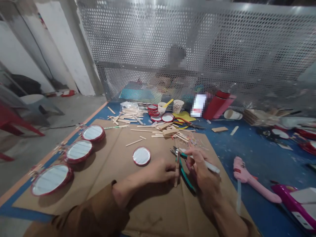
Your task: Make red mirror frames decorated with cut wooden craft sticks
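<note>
My left hand pinches a flat wooden stick that stands near upright over the cardboard. Beside it, my right hand is closed round a white pen-like tool, its tip toward the top of the stick. Teal-handled pliers lie between my hands, partly hidden by the right one. A round white disc with a red rim rests beyond my left forearm. At the left, three larger red-rimmed discs stand in a row.
Loose wooden sticks and small rubber bands lie behind my hands. Farther back are paper cups, a phone and a red bottle. A pink glue gun lies right, near a purple object. Perforated metal closes the back.
</note>
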Demonstrator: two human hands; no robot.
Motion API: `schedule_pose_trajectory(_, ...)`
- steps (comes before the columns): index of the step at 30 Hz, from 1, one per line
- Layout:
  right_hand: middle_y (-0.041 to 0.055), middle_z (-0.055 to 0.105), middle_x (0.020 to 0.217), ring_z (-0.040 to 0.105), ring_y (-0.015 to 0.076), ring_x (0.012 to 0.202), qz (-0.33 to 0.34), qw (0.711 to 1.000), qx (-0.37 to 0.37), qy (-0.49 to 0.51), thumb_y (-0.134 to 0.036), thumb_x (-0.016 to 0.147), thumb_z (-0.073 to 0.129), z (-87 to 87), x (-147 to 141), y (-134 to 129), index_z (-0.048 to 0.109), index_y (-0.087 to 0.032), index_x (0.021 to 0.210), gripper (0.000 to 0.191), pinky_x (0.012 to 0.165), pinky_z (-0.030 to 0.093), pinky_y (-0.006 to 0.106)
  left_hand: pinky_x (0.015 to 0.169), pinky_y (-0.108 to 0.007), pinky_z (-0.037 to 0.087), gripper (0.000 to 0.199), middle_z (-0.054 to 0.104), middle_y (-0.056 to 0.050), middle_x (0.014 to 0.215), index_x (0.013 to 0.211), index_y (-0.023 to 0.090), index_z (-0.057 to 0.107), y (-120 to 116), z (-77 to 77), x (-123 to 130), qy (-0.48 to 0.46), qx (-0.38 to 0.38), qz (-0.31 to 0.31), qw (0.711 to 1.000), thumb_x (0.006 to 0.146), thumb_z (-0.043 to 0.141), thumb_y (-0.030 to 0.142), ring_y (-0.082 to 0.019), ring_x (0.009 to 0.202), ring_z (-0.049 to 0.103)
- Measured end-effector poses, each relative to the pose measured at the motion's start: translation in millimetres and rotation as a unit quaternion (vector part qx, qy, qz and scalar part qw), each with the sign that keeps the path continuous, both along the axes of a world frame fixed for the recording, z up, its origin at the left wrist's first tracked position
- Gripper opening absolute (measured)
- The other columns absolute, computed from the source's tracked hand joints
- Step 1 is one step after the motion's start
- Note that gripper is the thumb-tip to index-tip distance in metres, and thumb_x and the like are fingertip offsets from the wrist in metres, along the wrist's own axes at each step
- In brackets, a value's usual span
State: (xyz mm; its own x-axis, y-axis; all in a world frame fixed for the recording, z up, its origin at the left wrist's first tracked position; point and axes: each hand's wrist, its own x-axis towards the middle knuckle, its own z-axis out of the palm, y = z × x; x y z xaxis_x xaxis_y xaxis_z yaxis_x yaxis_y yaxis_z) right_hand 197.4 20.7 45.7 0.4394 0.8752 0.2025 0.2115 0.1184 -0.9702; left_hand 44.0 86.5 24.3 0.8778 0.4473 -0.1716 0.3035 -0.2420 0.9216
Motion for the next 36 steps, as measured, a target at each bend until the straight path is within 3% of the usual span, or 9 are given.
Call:
schedule_pose_trajectory(3, -0.0038, 0.049, 0.055, 0.045, 0.0091, 0.044, -0.019, 0.999, 0.007, 0.039, -0.051, 0.083, 0.056, -2.9, 0, -2, 0.063, -0.019, 0.083, 0.033, 0.038, 0.030, 0.019, 0.057, -0.016, 0.038, 0.021, 0.065, 0.001, 0.069, 0.075, 0.015, 0.060, 2, -2.1, 1, 0.015, -0.002, -0.003, 1.000, 0.084, 0.047, 0.028, -0.007, 0.057, 0.053)
schedule_pose_trajectory(6, -0.0016, 0.055, 0.058, 0.051, 0.0115, 0.047, -0.008, 0.999, 0.025, 0.031, -0.051, 0.085, 0.053, -0.5, -3, -7, 0.062, -0.018, 0.092, 0.034, 0.040, 0.034, 0.020, 0.056, -0.015, 0.038, 0.022, 0.064, 0.001, 0.070, 0.075, 0.014, 0.060, 2, -3.5, 2, -0.004, -0.020, -0.010, 1.000, 0.086, 0.048, 0.029, -0.006, 0.057, 0.053)
schedule_pose_trajectory(10, -0.0001, 0.057, 0.061, 0.051, 0.0112, 0.051, 0.012, 0.997, 0.030, -0.076, -0.047, 0.087, 0.051, -2.4, -6, -15, 0.065, -0.018, 0.086, 0.033, 0.044, 0.036, 0.021, 0.054, -0.016, 0.040, 0.021, 0.062, 0.001, 0.067, 0.078, 0.014, 0.058, 2, -4.2, 3, -0.005, -0.065, -0.008, 0.998, 0.087, 0.047, 0.029, -0.006, 0.054, 0.053)
schedule_pose_trajectory(15, -0.0029, 0.048, 0.055, 0.046, 0.0099, 0.050, 0.026, 0.985, 0.045, -0.164, -0.043, 0.091, 0.044, -9.7, -2, -18, 0.063, -0.019, 0.073, 0.035, 0.047, 0.034, 0.022, 0.054, -0.018, 0.040, 0.020, 0.062, 0.000, 0.067, 0.075, 0.014, 0.058, 2, -3.0, 4, -0.016, -0.053, -0.015, 0.998, 0.087, 0.047, 0.026, -0.007, 0.053, 0.053)
schedule_pose_trajectory(21, -0.0027, 0.047, 0.056, 0.045, 0.0103, 0.050, 0.021, 0.989, 0.029, -0.142, -0.046, 0.091, 0.042, -12.1, -2, -16, 0.062, -0.019, 0.076, 0.037, 0.044, 0.033, 0.022, 0.054, -0.019, 0.041, 0.021, 0.060, 0.000, 0.068, 0.075, 0.015, 0.057, 2, -2.7, 3, -0.019, -0.051, -0.014, 0.998, 0.087, 0.047, 0.027, -0.008, 0.054, 0.053)
schedule_pose_trajectory(29, -0.0032, 0.046, 0.054, 0.042, 0.0090, 0.046, 0.024, 0.995, 0.034, -0.089, -0.048, 0.089, 0.046, -7.2, -7, -14, 0.062, -0.018, 0.074, 0.037, 0.040, 0.032, 0.020, 0.054, -0.018, 0.040, 0.021, 0.060, 0.000, 0.068, 0.078, 0.015, 0.057, 5, -16.1, 6, -0.024, -0.055, -0.022, 0.998, 0.087, 0.049, 0.031, -0.007, 0.055, 0.053)
schedule_pose_trajectory(36, -0.0035, 0.047, 0.053, 0.043, 0.0098, 0.046, 0.031, 0.995, 0.015, -0.097, -0.052, 0.089, 0.044, -14.1, -5, -13, 0.061, -0.019, 0.078, 0.039, 0.041, 0.032, 0.021, 0.055, -0.019, 0.040, 0.017, 0.058, 0.002, 0.065, 0.075, 0.015, 0.055, 5, -6.6, 5, -0.024, -0.043, -0.029, 0.998, 0.088, 0.046, 0.022, -0.007, 0.054, 0.052)
